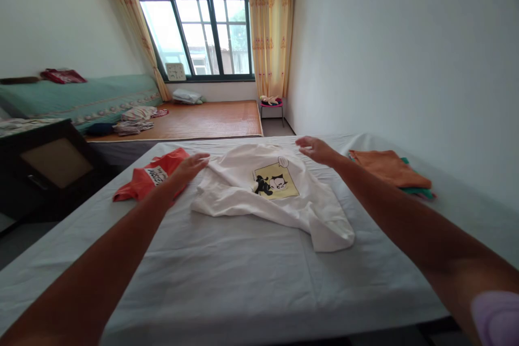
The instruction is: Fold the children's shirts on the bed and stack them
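A white T-shirt with a yellow cartoon-cat print lies crumpled in the middle of the white-sheeted bed. My left hand stretches out flat with its fingertips at the shirt's left edge, fingers apart, holding nothing. My right hand reaches over the shirt's far right corner, open, touching or just above the cloth. Under my left hand lies a red-orange garment with a white label.
A folded orange garment rests on a green one at the bed's right side, near the white wall. Beyond the bed are a woven-mat platform with clothes, a green-covered bench, a dark cabinet at left, a small stool and a window.
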The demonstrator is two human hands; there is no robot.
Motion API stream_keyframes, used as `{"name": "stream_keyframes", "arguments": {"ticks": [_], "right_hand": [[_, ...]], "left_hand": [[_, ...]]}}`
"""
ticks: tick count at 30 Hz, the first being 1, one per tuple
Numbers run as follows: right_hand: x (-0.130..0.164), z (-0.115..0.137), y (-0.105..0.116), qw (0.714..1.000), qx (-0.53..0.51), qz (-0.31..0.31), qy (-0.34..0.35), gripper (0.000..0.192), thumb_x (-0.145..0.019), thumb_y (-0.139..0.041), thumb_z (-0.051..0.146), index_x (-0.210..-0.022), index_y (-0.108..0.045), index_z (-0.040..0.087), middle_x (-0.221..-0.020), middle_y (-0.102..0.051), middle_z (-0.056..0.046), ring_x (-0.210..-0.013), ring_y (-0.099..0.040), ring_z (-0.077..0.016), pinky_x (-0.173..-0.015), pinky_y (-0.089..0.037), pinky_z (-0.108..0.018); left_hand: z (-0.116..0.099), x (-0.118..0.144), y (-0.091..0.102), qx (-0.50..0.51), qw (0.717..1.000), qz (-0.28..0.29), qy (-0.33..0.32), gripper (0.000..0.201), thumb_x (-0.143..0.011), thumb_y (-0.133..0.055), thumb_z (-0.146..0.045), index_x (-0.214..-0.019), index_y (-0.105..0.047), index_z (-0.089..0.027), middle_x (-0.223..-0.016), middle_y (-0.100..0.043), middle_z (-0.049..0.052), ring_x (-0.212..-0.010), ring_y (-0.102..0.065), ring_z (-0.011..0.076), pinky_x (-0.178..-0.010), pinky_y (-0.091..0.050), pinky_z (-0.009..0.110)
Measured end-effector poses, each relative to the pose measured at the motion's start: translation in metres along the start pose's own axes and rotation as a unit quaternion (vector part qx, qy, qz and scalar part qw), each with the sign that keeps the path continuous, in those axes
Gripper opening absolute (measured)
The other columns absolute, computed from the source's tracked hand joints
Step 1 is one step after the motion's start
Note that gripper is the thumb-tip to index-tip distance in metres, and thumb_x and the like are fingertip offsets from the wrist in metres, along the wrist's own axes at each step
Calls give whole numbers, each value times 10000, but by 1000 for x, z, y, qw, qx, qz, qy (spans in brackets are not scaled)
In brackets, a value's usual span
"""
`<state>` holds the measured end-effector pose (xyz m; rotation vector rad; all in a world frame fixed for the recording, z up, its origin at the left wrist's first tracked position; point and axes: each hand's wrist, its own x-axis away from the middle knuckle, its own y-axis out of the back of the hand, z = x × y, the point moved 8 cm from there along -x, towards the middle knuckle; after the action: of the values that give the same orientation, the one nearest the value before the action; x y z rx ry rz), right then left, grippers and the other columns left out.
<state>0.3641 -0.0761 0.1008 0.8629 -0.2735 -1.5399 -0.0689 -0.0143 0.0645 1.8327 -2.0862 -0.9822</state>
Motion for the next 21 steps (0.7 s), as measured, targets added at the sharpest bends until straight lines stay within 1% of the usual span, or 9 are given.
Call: {"name": "stream_keyframes", "arguments": {"ticks": [2, 5, 9, 11, 13, 14, 17, 19, 21], "right_hand": [[42, 6, -14, 995, -23, 98, 14, 261, -800, -643, 333, -1009, -709, 190, -1044, -708, -82, -944, -645, -221, -857, -508, -356], [105, 10, -16, 979, -52, 199, -12, 344, -792, -653, 459, -1007, -732, 203, -1019, -714, -74, -947, -644, -236, -862, -501, -361], [175, 11, -14, 953, -67, 286, -66, 457, -815, -611, 520, -1153, -685, 221, -1147, -677, -91, -1058, -610, -261, -925, -479, -378], [201, 12, -21, 948, -37, 311, -52, 612, -750, -681, 527, -1282, -610, 234, -1287, -606, -107, -1166, -553, -292, -995, -437, -409], [218, 17, -30, 950, 11, 312, -6, 788, -665, -761, 513, -1363, -539, 224, -1377, -534, -125, -1256, -476, -320, -1071, -360, -448], [223, 20, -34, 953, 28, 302, 20, 772, -677, -758, 498, -1362, -540, 218, -1382, -529, -129, -1272, -458, -319, -1092, -328, -459], [227, 29, -37, 967, 35, 245, 67, 381, -868, -574, 445, -1168, -676, 233, -1202, -647, -110, -1162, -539, -276, -1059, -359, -441], [226, 31, -27, 978, 24, 199, 64, 324, -922, -485, 443, -978, -724, 231, -1011, -692, -98, -1001, -603, -253, -958, -436, -400], [229, 31, -11, 986, 16, 161, 46, 354, -908, -502, 490, -855, -719, 216, -882, -684, -89, -869, -618, -236, -854, -477, -357]], "left_hand": [[4, 28, -24, -72, 990, 106, -54, 750, -726, -555, -711, -1219, -619, -148, -1300, -601, 144, -1204, -547, 295, -1033, -421, 391], [13, 62, -47, -176, 962, 187, -95, 779, -777, -484, -720, -1319, -556, -164, -1414, -508, 137, -1305, -463, 284, -1103, -343, 378], [18, 73, -56, -278, 942, 170, -78, 743, -874, -382, -591, -1422, -420, -92, -1478, -413, 180, -1373, -374, 284, -1137, -281, 401], [12, 69, -63, -314, 930, 171, -89, 670, -885, -385, -493, -1422, -419, -94, -1469, -431, 170, -1364, -389, 276, -1131, -286, 395], [3, 65, -75, -344, 912, 193, -111, 598, -871, -402, -392, -1402, -454, -122, -1436, -482, 145, -1339, -425, 259, -1122, -295, 378], [-1, 62, -80, -357, 904, 202, -115, 570, -860, -406, -353, -1383, -483, -140, -1406, -518, 134, -1313, -457, 254, -1107, -314, 370], [-14, 55, -87, -384, 892, 219, -90, 499, -810, -437, -298, -1271, -597, -193, -1280, -625, 115, -1170, -577, 257, -1008, -407, 346], [-24, 57, -82, -377, 895, 228, -67, 438, -751, -493, -302, -1142, -671, -214, -1164, -686, 95, -1050, -629, 256, -926, -450, 318], [-36, 70, -68, -335, 909, 240, -63, 362, -700, -539, -329, -1000, -709, -220, -1031, -717, 60, -956, -639, 239, -870, -463, 286]]}}
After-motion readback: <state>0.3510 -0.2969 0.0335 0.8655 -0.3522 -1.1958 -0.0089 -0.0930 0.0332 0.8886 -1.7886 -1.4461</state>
